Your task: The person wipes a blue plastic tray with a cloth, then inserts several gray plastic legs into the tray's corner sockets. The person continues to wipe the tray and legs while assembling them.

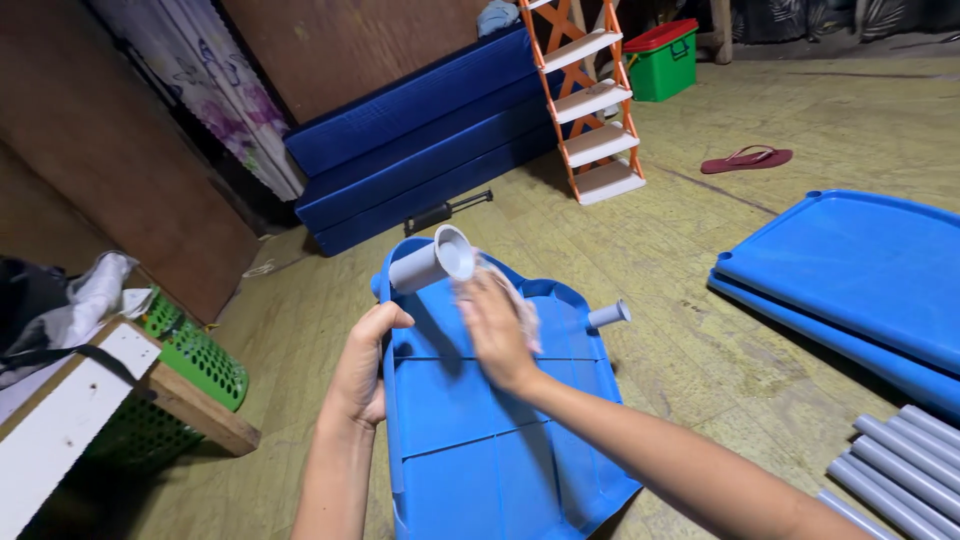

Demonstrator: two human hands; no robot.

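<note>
- Fingers of the left hand [362, 365] curl around the edge of the blue plastic shelf tray [480, 440], gripping it.
- Right hand [495, 330] presses a pale cloth [510, 290] against the tray, fingers closed on the cloth.
- Grey tube [430, 260] stands out from the tray's far corner, just beside the cloth.
- More grey pipes [900, 460] lie right of the tray.

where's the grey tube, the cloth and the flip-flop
grey tube [428, 262], head view, on its side wall near the open end
cloth [520, 305], head view, on the part showing past the right hand
flip-flop [747, 159], head view, mid sole
</note>
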